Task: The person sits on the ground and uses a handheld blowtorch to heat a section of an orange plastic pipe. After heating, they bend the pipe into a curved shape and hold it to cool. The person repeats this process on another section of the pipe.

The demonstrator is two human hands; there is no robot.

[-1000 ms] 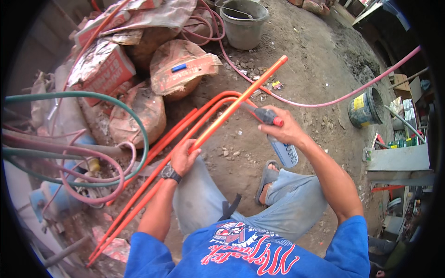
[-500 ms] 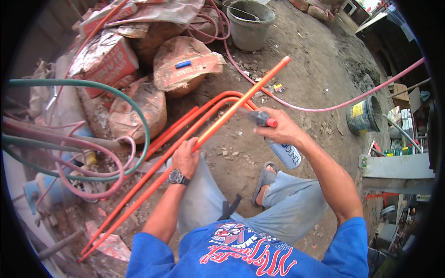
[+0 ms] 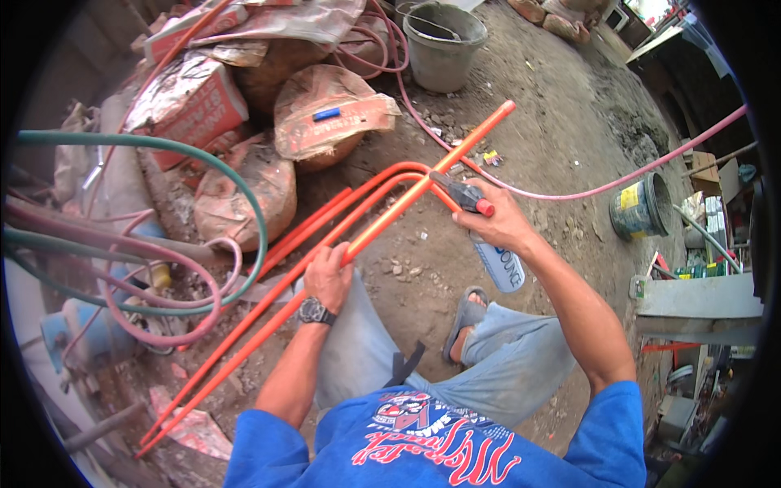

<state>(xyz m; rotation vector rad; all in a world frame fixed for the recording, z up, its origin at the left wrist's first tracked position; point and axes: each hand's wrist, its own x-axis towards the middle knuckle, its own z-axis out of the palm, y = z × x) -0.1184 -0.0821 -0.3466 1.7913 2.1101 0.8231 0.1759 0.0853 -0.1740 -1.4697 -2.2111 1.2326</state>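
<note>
My left hand (image 3: 328, 276) is wrapped round a straight orange plastic pipe (image 3: 389, 220), which slants from lower left to upper right over my knee. In my right hand (image 3: 503, 220) is a gas torch with a dark head (image 3: 464, 195), a red knob and a pale blue-and-white canister (image 3: 501, 265) hanging below the fingers. The torch's nozzle points at the pipe, near its upper part; whether it touches I cannot tell, and no flame shows. Beyond the held pipe lie orange pipes with a bend (image 3: 376, 172), partly hidden behind it.
Stacked, torn sacks (image 3: 329, 114) stand at the far left, a blue lighter-like object (image 3: 326, 114) on one. Looped green hose (image 3: 244, 191) and pink hose (image 3: 218, 297) crowd the left. A grey bucket (image 3: 443, 61) is at the back, a dark bucket (image 3: 643, 207) at right.
The torch's nozzle has shifted a little away from me and to the right along the pipe, as my right hand tilted. My left hand keeps its grip on the pipe.
</note>
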